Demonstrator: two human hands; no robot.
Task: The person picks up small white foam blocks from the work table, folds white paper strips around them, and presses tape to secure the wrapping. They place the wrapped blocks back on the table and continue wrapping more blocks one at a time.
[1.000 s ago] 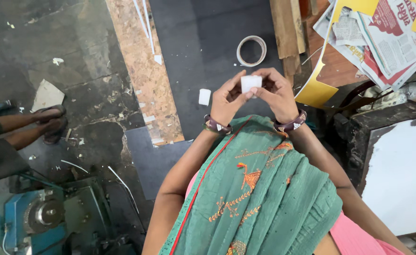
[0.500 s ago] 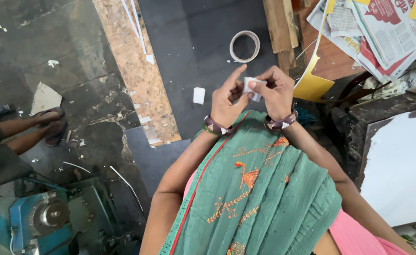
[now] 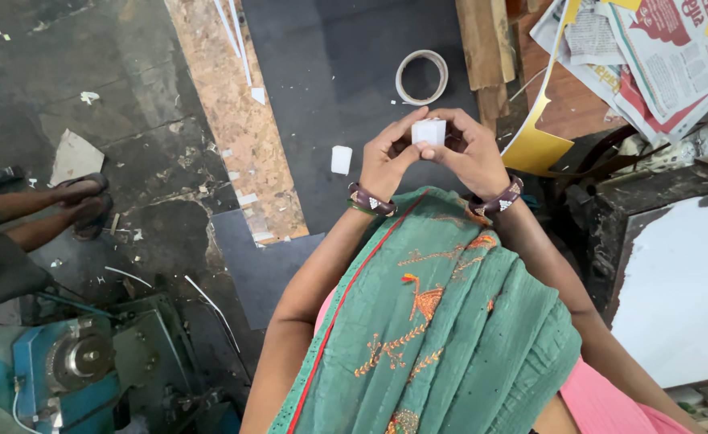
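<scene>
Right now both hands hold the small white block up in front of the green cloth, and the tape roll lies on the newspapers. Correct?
Not quite. The tape roll lies on the dark mat, not on the newspapers; the head view shows it. The rest stands: the left hand and right hand hold the small white block above the green cloth.

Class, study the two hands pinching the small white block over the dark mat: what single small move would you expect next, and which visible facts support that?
Probably a small turn of the small white block between the fingertips. The left hand and right hand both pinch it, raised above the dark mat, so neither hand is free to reach the tape roll or the other white piece lying there.
</scene>
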